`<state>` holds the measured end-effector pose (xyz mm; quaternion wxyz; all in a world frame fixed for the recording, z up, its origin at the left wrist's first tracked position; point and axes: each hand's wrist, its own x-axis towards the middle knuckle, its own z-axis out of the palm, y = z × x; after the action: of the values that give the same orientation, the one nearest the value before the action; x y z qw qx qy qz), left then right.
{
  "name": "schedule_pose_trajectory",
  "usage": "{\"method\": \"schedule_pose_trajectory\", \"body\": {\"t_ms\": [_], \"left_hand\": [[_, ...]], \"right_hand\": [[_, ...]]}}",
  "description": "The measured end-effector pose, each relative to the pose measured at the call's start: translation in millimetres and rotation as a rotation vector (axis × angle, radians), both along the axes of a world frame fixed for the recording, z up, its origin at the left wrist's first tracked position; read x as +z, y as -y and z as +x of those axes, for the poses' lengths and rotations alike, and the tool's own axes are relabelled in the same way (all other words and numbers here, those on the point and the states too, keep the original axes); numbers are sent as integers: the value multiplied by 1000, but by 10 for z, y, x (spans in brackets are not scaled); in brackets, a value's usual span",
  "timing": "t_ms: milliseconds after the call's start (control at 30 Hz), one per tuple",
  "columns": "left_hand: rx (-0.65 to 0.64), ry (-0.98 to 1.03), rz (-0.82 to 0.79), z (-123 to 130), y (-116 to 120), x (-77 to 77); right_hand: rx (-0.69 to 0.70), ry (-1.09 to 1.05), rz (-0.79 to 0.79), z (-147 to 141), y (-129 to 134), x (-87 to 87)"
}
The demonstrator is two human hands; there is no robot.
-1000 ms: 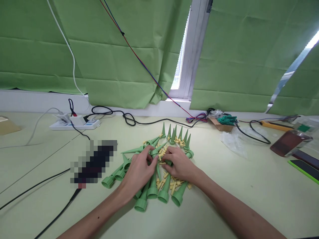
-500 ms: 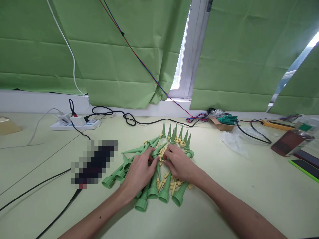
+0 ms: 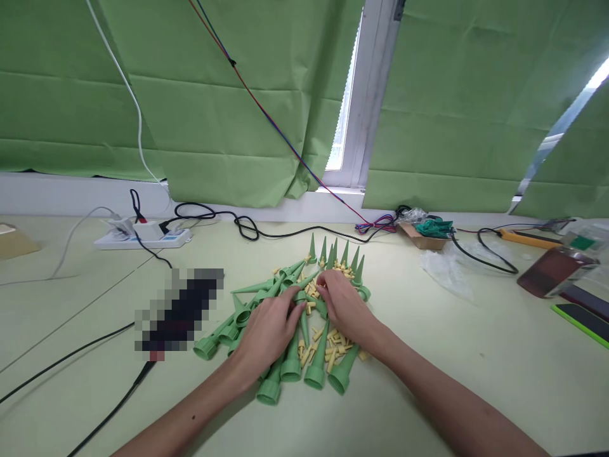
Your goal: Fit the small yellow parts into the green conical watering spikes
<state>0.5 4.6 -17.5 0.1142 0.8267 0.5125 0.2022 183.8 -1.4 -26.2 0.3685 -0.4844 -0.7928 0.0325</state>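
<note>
My left hand [image 3: 269,327] is closed at the left of a pile of hollow green plastic spikes [image 3: 316,362]. Its thumb and fingers hold the wide end of one green spike [image 3: 307,280], whose tip points up and right. Just right of that tip, my right hand [image 3: 346,308] has its fingers drawn together in a pinch; whatever is in them is hidden. Small yellow plastic fittings [image 3: 335,343] lie scattered between the spikes and partly under my right hand. Several green spikes [image 3: 354,260] stand upright behind the hands.
A pixelated dark object [image 3: 183,311] with a cable lies to the left. Against the wall are a power strip [image 3: 143,238] and a black cable [image 3: 285,235]. At right are a small cardboard box [image 3: 421,238], plastic film [image 3: 445,273], a bottle [image 3: 554,273] and a green-edged phone [image 3: 583,324].
My right hand has moved slightly up and away from my left, uncovering yellow fittings between them. My left hand has barely moved.
</note>
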Motion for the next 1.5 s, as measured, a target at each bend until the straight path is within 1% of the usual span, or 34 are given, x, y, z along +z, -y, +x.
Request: {"method": "schedule_pose_trajectory", "body": {"t_ms": [233, 300, 500, 567, 733, 833, 933, 1133, 1300, 1400, 1500], "left_hand": [[-5, -30, 31, 0, 2, -31], [-17, 5, 30, 8, 5, -10], [-54, 203, 67, 42, 32, 95], [-73, 294, 26, 52, 40, 113], [-100, 542, -186, 66, 26, 116], [-105, 629, -281, 73, 13, 126], [-107, 680, -335, 79, 12, 146], [-82, 720, -370, 96, 23, 175], [-69, 731, -379, 96, 9, 155], [-68, 682, -315, 84, 7, 140], [-43, 589, -196, 66, 12, 137]], "right_hand": [[51, -6, 16, 0, -2, -29], [64, -15, 26, -3, 0, -25], [104, -56, 56, -15, 8, -7], [122, -73, 71, -19, 14, 4], [176, -109, 110, -33, 36, 32], [197, -111, 121, -41, 47, 37], [207, -110, 124, -42, 52, 37], [213, -119, 128, -29, 33, 27], [212, -111, 146, -18, 16, 10], [198, -102, 149, -12, 16, 0], [172, -101, 147, -9, 16, -6]]}}
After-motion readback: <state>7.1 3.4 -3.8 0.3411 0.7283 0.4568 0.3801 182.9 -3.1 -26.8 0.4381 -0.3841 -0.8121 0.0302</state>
